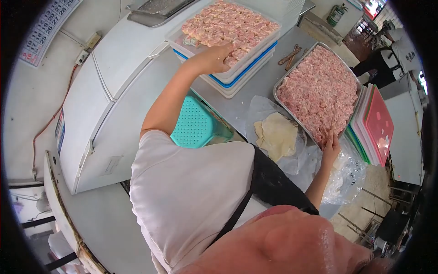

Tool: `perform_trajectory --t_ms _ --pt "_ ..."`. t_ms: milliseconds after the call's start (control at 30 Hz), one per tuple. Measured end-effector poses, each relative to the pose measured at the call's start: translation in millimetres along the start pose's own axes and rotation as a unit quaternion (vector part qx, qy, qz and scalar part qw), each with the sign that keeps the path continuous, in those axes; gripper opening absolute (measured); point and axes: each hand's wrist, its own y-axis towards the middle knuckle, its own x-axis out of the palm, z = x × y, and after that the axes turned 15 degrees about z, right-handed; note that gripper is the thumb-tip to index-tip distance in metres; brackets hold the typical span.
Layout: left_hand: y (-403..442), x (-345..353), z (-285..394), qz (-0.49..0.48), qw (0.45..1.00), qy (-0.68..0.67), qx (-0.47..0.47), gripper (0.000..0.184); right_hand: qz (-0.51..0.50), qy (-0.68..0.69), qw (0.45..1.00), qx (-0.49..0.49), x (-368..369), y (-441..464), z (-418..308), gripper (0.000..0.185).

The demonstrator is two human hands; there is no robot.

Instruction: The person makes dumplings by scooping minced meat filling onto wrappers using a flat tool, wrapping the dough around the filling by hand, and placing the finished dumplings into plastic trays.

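Observation:
My left hand (213, 59) reaches over the near edge of a clear plastic container (178, 39) filled with raw meat dumplings (223, 23). Its fingers curl down around a dumpling, partly hidden at the fingertips. Near the lower corner of a metal tray (277, 89) is my right hand (331, 145), closed around a thin stick (335, 112) that lies over the pink minced meat (315, 77). Between the hands, a pile of pale dough wrappers (277, 134) rests on clear plastic sheeting (260, 107).
More containers with a blue rim (248, 68) are stacked under the dumplings. Wooden-looking tongs (289, 55) lie behind the meat tray. Coloured plastic boards or lids (379, 125) stand at its right. A turquoise stool (194, 123) is below the table edge, beside a white freezer (123, 77). A person (388, 57) is in the background.

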Motion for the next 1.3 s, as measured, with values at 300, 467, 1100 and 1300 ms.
perform_trajectory --t_ms 300,467,1100,1300 --pt "-6 9 6 0.035 0.998 -0.023 -0.051 0.065 0.001 -0.003 1.000 -0.005 -1 0 0 0.029" --pt "-14 2 9 0.023 0.995 -0.053 -0.078 0.057 -0.003 0.022 1.000 -0.003 0 0 2 0.029" --pt "-6 -2 9 0.020 0.987 -0.088 -0.135 0.039 0.008 -0.016 1.000 0.007 0 4 12 0.031" --pt "-11 1 -9 0.031 0.994 -0.062 -0.080 0.040 -0.001 0.001 1.000 0.014 0 2 12 0.030"
